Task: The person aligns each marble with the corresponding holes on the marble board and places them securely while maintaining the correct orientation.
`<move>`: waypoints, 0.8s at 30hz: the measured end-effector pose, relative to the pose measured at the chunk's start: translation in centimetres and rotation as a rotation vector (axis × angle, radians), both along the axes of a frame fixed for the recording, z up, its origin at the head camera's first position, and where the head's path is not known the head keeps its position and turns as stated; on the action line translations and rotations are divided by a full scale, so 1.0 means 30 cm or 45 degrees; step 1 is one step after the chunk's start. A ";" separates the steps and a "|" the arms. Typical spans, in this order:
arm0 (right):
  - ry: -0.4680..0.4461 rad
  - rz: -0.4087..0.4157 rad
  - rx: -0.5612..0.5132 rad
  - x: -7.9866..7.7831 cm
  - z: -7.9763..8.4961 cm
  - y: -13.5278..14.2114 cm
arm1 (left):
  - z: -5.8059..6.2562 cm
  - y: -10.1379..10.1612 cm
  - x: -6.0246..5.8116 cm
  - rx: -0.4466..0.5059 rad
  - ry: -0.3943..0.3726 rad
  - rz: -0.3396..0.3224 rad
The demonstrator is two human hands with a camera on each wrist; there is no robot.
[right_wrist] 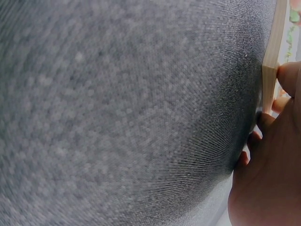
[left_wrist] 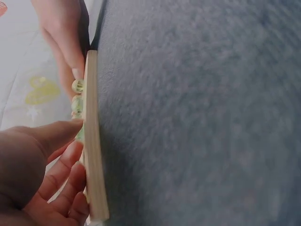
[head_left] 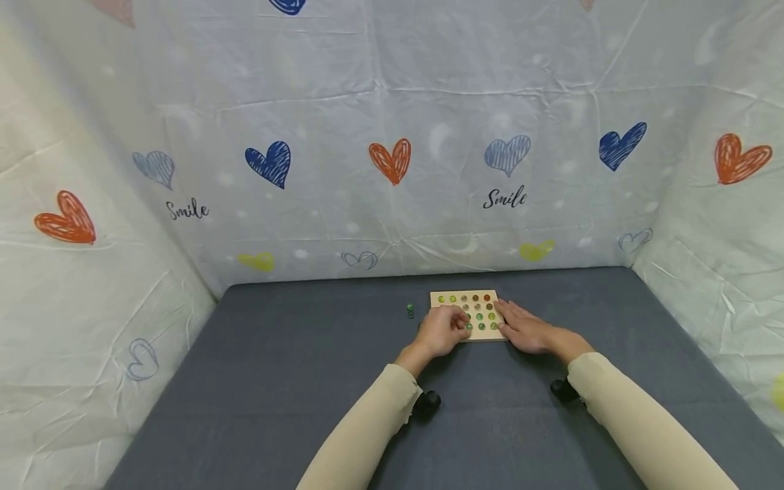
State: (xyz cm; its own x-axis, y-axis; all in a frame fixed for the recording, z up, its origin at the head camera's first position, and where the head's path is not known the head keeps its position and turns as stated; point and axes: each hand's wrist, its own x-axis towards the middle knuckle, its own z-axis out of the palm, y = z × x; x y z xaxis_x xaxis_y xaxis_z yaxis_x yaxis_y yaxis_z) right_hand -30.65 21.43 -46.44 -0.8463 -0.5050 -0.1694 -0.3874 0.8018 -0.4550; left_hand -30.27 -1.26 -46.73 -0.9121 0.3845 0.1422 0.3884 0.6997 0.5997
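A pale wooden board [head_left: 488, 335] lies flat on the table, with rows of green, yellow-green and brownish-red glass marbles [head_left: 481, 327] sitting in it. Over its left part my left hand [head_left: 442, 331] bends down. Thumb and fingertips pinch a green marble [left_wrist: 80, 133] low at the board's surface, near the front row. My right hand [head_left: 528, 331] rests against the board's right edge, fingers fairly straight, thumb at the near corner. In the right wrist view the right thumb [right_wrist: 289, 79] touches the board's side [right_wrist: 269, 80]. The left hand hides several places on the board's left.
Small green marbles [head_left: 410, 308] lie on the dark grey table [head_left: 294, 367] left of the board. A white cloth printed with hearts [head_left: 392, 224] stands behind the table's back edge and along both sides. Black wrist cameras [head_left: 427, 404] hang under the sleeves.
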 end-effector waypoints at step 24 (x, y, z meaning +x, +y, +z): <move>0.020 0.018 0.001 0.009 0.004 0.003 | 0.095 -0.259 0.014 -0.039 0.071 -0.025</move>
State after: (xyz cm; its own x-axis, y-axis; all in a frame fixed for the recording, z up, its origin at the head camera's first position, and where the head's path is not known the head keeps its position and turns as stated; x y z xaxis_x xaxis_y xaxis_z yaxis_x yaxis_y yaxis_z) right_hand -30.37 21.52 -46.33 -0.8418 -0.5165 -0.1568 -0.4055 0.7968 -0.4480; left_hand -29.84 -9.04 -43.88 -0.8955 0.4069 0.1804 0.4342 0.7095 0.5551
